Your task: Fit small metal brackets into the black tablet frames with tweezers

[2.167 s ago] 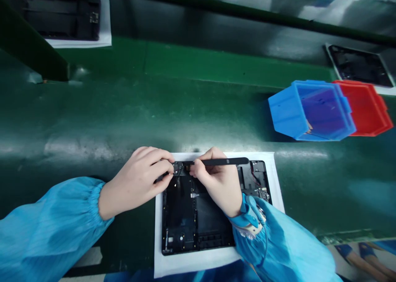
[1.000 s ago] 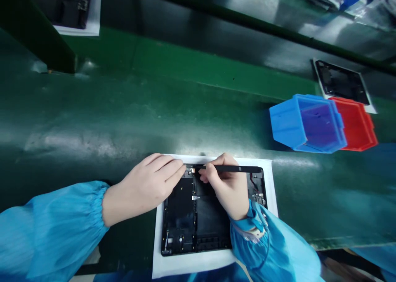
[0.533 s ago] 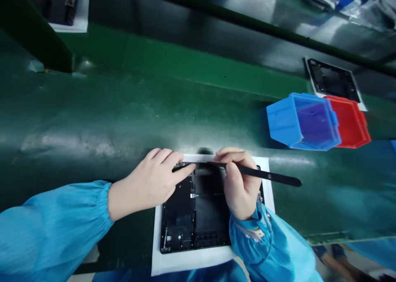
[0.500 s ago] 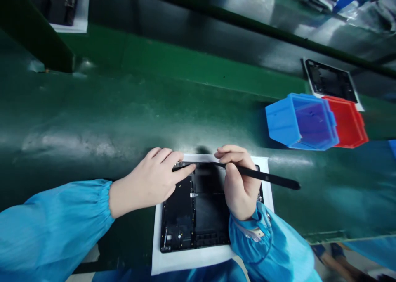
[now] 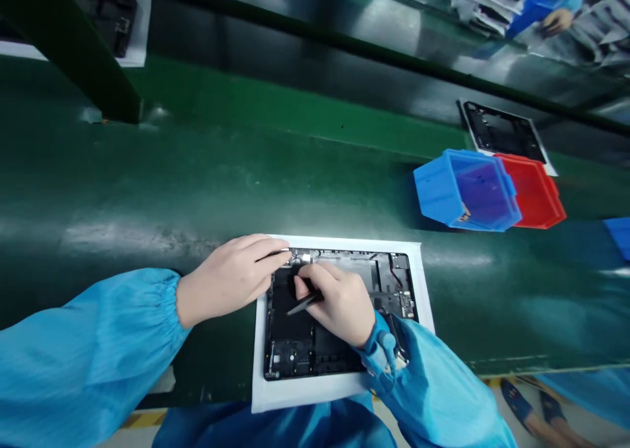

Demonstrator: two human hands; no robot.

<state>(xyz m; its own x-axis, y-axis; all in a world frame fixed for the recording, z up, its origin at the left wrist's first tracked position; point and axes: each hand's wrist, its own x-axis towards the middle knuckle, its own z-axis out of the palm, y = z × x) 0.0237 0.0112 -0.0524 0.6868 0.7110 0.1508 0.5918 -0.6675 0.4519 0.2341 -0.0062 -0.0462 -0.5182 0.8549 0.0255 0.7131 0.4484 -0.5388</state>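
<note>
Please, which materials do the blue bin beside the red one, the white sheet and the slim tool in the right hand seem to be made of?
The blue bin: most likely moulded plastic, slightly glossy; thin, evenly coloured walls.
The white sheet: perhaps paper or thin foam, matte; no shine.
The slim tool: coated metal or hard plastic, unclear which; dark, dull, pointed.

Black flat housing (image 5: pixel 290 346), open, internals exposed, lies flat on white sheet (image 5: pixel 305 392). Slim dark tool (image 5: pixel 304 302), pointed end slanting over left half.
</note>
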